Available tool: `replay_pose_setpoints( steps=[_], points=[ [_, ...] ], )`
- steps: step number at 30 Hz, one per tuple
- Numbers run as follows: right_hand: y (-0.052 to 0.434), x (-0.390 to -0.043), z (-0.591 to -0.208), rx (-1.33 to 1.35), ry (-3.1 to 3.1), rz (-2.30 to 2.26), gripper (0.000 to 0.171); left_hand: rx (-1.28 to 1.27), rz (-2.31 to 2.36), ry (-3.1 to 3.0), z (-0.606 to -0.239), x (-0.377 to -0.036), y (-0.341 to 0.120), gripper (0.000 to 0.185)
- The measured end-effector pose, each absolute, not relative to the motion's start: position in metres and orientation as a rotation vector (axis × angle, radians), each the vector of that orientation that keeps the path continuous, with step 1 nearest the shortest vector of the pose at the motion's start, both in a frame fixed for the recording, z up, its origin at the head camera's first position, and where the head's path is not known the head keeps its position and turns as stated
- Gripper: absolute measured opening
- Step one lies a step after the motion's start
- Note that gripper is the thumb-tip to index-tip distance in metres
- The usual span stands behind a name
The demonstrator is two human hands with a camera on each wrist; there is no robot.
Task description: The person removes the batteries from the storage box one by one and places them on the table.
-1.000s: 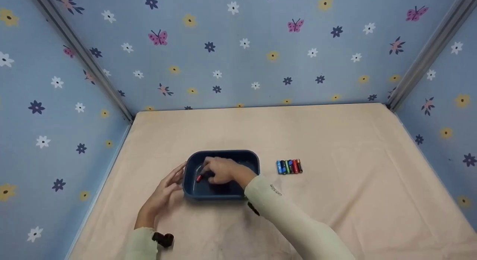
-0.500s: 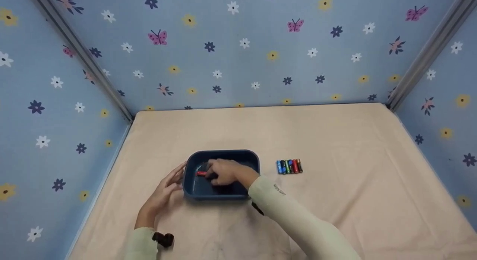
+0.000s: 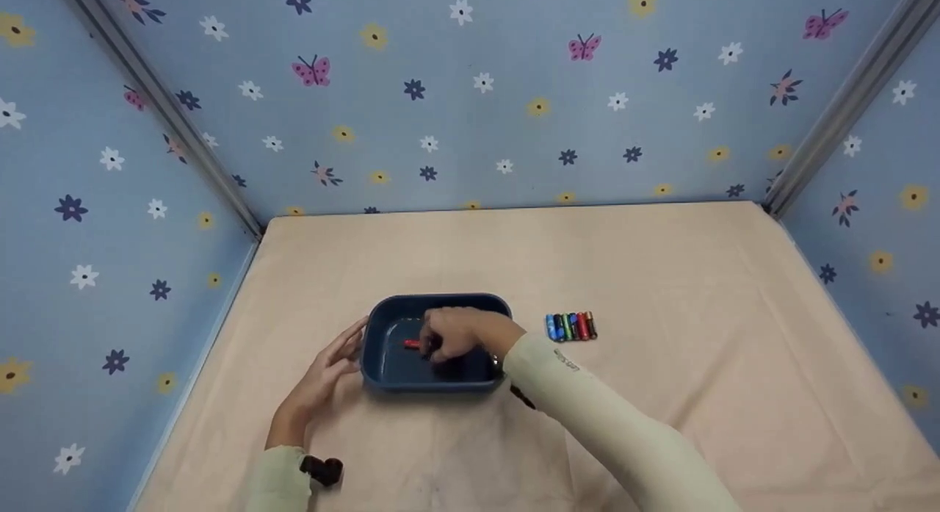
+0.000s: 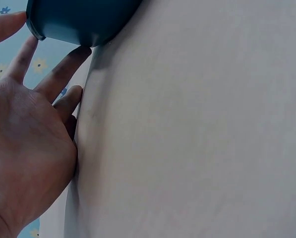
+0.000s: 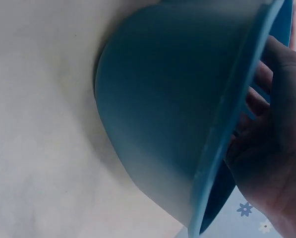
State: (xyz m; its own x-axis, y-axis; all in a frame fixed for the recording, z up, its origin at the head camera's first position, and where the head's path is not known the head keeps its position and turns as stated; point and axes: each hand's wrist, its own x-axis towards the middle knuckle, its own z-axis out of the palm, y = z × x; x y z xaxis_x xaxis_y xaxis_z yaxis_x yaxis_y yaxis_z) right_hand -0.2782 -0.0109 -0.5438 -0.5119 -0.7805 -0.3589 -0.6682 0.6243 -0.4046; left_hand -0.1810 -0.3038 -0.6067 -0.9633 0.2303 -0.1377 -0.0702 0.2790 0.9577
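Observation:
A dark blue rectangular plastic basin (image 3: 433, 387) stands on the cloth-covered table. My right hand (image 3: 459, 332) is down inside it and pinches a red battery (image 3: 412, 344), whose end sticks out to the left of the fingers. In the right wrist view the basin's wall (image 5: 162, 94) hides the fingertips and the battery. My left hand (image 3: 327, 369) is at the basin's left side, its fingers spread and nearly straight. The left wrist view shows that hand's fingertips (image 4: 83, 51) touching the basin's rim and outer wall.
A row of several small batteries (image 3: 571, 327) in blue, green, red and black lies on the table, right of the basin. Pale wrinkled cloth (image 3: 661, 277) covers the tabletop. Blue flowered panels (image 3: 470, 130) enclose the back and sides.
My right hand has moved right inside the basin, taking the red battery with it; the battery has turned from slanted to level. The left hand and the basin stay put.

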Motion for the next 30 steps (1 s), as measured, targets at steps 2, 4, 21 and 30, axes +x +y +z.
replay_pose_setpoints(
  steps=[2, 4, 21, 30],
  points=[
    [-0.012, -0.279, -0.544, -1.137, 2.334, -0.320, 0.044, 0.142, 1.742, 2.304, -0.606, -0.181, -0.304, 0.081],
    [-0.013, -0.278, -0.545, -1.128, 2.332, -0.337, 0.057, 0.138, 1.732, 2.306, -0.605, -0.181, -0.304, 0.080],
    [-0.014, -0.280, -0.546, -1.106, 2.258, -0.263, 0.060, 0.132, 1.743, 2.292, -0.607, -0.181, -0.302, 0.079],
    [-0.010, -0.280, -0.546, -1.038, 2.213, -0.276, 0.055, 0.138, 1.755, 2.296, -0.606, -0.180, -0.304, 0.079]
  ],
)
